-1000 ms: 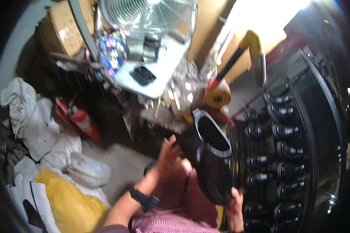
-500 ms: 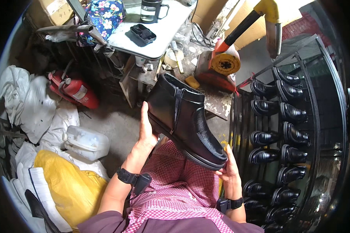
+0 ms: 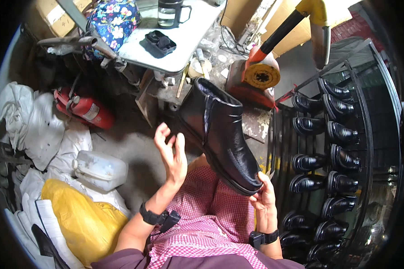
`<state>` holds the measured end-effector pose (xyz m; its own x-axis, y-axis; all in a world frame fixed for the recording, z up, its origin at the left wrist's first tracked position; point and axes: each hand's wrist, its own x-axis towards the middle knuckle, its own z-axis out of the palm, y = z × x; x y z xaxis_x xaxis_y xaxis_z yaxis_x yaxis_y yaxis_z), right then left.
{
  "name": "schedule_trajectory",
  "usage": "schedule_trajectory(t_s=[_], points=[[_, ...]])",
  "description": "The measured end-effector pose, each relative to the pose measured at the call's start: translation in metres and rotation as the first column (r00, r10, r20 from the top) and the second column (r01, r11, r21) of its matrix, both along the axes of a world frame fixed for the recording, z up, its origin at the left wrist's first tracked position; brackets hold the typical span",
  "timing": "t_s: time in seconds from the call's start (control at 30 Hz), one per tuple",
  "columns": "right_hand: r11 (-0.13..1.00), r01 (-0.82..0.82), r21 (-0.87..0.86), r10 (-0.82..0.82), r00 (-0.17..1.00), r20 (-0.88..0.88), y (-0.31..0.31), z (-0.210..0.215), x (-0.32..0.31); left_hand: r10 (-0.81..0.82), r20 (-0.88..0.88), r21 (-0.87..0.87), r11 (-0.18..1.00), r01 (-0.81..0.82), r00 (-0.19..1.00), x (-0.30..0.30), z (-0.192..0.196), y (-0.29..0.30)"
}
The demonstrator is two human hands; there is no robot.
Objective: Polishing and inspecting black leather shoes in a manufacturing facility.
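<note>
A black leather ankle boot (image 3: 222, 134) is held up in front of me, tilted, its collar toward the far side and its toe toward my right. My right hand (image 3: 264, 193) grips it by the toe, thumb on the upper and fingers at the sole. Beside the heel, my left hand (image 3: 170, 154) is raised, fingers apart and somewhat curled, with nothing in it. A small gap seems to lie between it and the boot. Something thin and pointed shows by my right thumb; I cannot make out what.
A rack (image 3: 368, 134) of black shoes stands at the right. Ahead are an orange machine with a round yellow wheel (image 3: 261, 77) and a white table (image 3: 139, 58) with a mug (image 3: 169, 14). Leftward lie a fire extinguisher (image 3: 87, 110), a plastic jug (image 3: 101, 170) and a yellow sack (image 3: 81, 219).
My left hand has let go of the boot's heel and spread its fingers. The boot has turned slightly and stays in my right hand.
</note>
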<state>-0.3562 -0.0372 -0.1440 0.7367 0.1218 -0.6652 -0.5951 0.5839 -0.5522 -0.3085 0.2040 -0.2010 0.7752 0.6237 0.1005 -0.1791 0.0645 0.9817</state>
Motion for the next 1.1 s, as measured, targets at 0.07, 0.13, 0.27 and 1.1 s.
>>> schedule_trajectory(t_s=[0.07, 0.13, 0.27, 1.1], points=[[0.983, 0.020, -0.185, -0.007, 0.997, 0.073, 0.003, 0.000, 0.005, -0.177, -0.058, 0.000, 0.984, 0.177, 0.983, -0.007, -0.002, 0.002], [0.990, 0.031, -0.138, -0.014, 0.993, 0.121, 0.003, -0.002, 0.008, -0.349, -0.177, -0.006, 0.935, 0.354, 0.920, -0.003, 0.000, -0.001], [0.943, 0.025, -0.332, 0.044, 0.979, 0.199, 0.009, 0.008, 0.010, -0.346, -0.273, 0.219, 0.886, 0.408, 0.898, -0.008, -0.017, -0.007], [0.902, 0.058, -0.427, 0.126, 0.912, 0.390, -0.041, 0.004, 0.002, -0.219, -0.385, -0.544, 0.838, -0.028, 0.897, 0.012, -0.016, 0.055]])
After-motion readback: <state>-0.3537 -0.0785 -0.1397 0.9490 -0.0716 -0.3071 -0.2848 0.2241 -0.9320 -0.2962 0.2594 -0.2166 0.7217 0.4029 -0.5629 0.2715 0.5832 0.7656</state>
